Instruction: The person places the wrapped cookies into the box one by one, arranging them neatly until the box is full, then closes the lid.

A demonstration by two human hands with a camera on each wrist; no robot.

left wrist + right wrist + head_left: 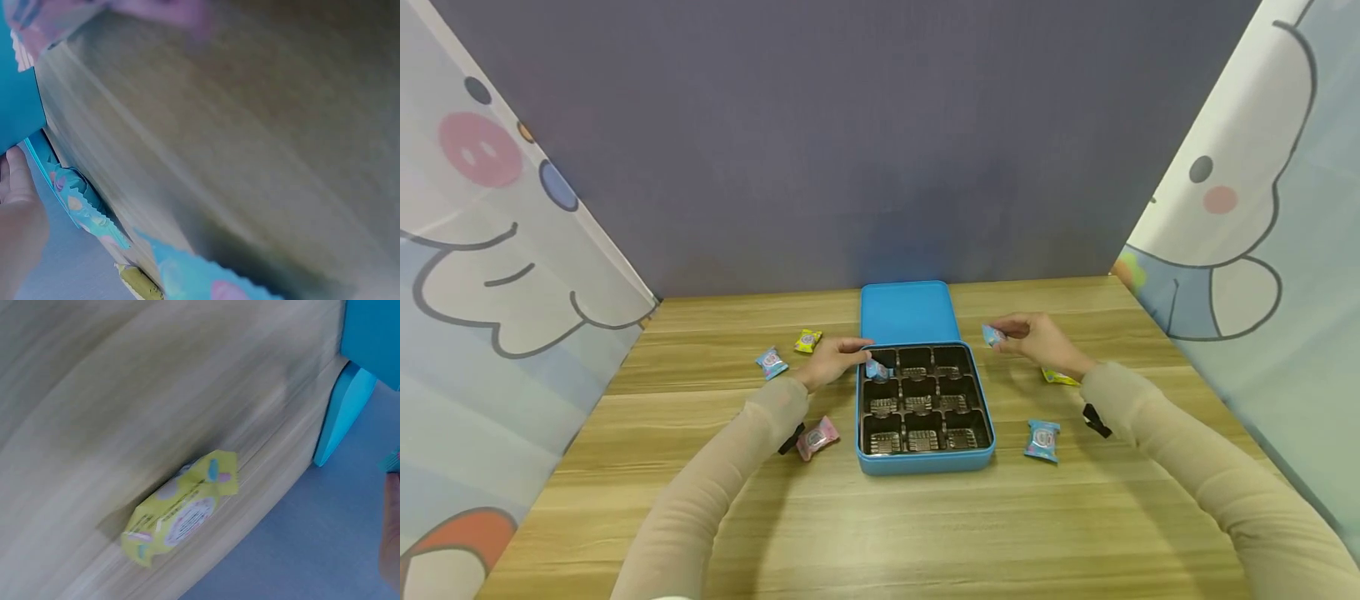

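Note:
A blue tin with a black divided tray stands on the table, its lid folded back behind it. In the tray's back-left compartment lies a blue wrapped candy. My left hand is at that corner, fingertips over the rim and close against the candy; the fingers look fairly straight. Right of the tin, my right hand pinches another blue wrapped candy above the table. The right wrist view shows only the edge of this hand and a bit of its candy.
Left of the tin lie a blue candy, a yellow candy and a pink candy. On the right are a blue candy and a yellow candy, partly behind the right forearm in the head view. A grey panel closes off the back.

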